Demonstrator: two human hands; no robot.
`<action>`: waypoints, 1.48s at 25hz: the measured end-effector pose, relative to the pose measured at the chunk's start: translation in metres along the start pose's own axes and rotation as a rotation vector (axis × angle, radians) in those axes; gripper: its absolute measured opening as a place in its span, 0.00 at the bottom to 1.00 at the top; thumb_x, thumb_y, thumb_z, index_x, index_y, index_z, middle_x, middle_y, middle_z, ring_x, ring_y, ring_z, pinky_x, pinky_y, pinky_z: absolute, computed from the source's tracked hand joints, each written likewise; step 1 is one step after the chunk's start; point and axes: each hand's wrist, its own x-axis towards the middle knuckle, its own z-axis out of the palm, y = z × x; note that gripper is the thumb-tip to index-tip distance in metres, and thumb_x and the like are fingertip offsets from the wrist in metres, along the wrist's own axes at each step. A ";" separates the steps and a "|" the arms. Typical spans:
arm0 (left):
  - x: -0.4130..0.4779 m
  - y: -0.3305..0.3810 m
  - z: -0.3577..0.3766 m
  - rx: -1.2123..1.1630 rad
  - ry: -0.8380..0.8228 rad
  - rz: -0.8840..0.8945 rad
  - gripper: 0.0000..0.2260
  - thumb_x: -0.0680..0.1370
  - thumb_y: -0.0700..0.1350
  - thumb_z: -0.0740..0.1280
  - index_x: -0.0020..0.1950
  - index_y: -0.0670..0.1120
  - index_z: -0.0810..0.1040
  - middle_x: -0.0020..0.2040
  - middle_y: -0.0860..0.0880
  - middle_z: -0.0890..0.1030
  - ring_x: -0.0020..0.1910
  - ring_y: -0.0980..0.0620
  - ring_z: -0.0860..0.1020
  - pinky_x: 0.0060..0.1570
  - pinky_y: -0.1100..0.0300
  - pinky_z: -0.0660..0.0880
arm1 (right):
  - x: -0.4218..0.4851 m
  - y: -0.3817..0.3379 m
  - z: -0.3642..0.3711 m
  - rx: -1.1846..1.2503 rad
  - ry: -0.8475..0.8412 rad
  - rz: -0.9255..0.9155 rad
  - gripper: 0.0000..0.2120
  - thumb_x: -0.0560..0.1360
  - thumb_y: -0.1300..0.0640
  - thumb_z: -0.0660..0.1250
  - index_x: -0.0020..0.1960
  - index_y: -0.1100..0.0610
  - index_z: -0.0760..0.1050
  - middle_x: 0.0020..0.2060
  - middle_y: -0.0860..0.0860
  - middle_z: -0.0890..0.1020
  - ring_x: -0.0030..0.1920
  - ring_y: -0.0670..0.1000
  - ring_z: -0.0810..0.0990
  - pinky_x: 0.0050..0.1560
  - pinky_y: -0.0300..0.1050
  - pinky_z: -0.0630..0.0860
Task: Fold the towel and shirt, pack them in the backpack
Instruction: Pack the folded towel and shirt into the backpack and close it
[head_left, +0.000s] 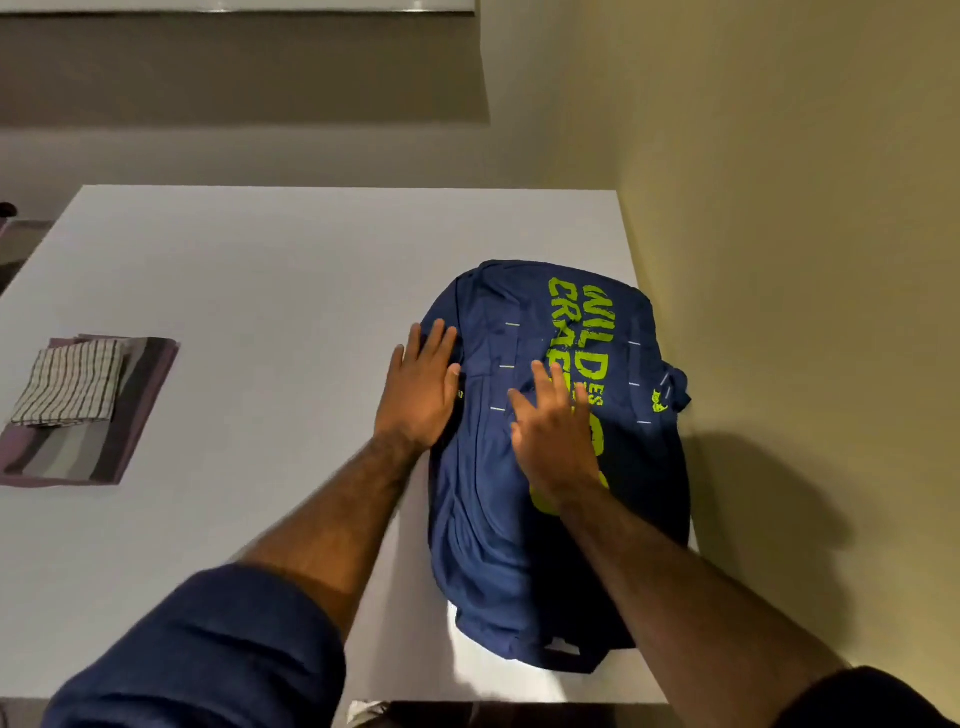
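Observation:
A dark blue backpack with lime-green lettering lies flat on the right side of the white table. My left hand rests with straight fingers on the backpack's left edge. My right hand lies flat on the middle of its front panel, fingers spread. At the table's left edge a folded checked towel sits on top of a folded purple-and-grey striped shirt.
A yellowish wall runs along the table's right side, close to the backpack. The table's near edge is just below the backpack's bottom. Bare tabletop lies between the folded clothes and the backpack.

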 end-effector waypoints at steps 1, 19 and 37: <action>0.008 -0.016 -0.006 0.020 -0.045 0.005 0.26 0.85 0.46 0.54 0.84 0.47 0.54 0.84 0.47 0.53 0.83 0.41 0.49 0.79 0.42 0.54 | 0.005 -0.007 0.002 0.015 0.046 -0.065 0.15 0.72 0.53 0.75 0.58 0.53 0.82 0.73 0.61 0.72 0.75 0.65 0.67 0.70 0.67 0.65; 0.077 -0.077 0.028 -0.041 -0.477 0.175 0.41 0.79 0.42 0.69 0.83 0.58 0.48 0.84 0.51 0.51 0.83 0.45 0.50 0.75 0.44 0.66 | 0.063 -0.090 0.012 0.032 -0.110 -0.026 0.06 0.79 0.51 0.69 0.55 0.49 0.80 0.82 0.55 0.54 0.81 0.61 0.46 0.77 0.65 0.48; 0.092 -0.082 0.039 0.074 -0.573 0.137 0.39 0.69 0.75 0.54 0.75 0.76 0.36 0.85 0.48 0.47 0.80 0.34 0.54 0.76 0.37 0.60 | -0.122 -0.071 -0.027 0.107 -0.058 -0.155 0.03 0.73 0.56 0.75 0.45 0.50 0.83 0.79 0.52 0.63 0.81 0.60 0.54 0.75 0.67 0.57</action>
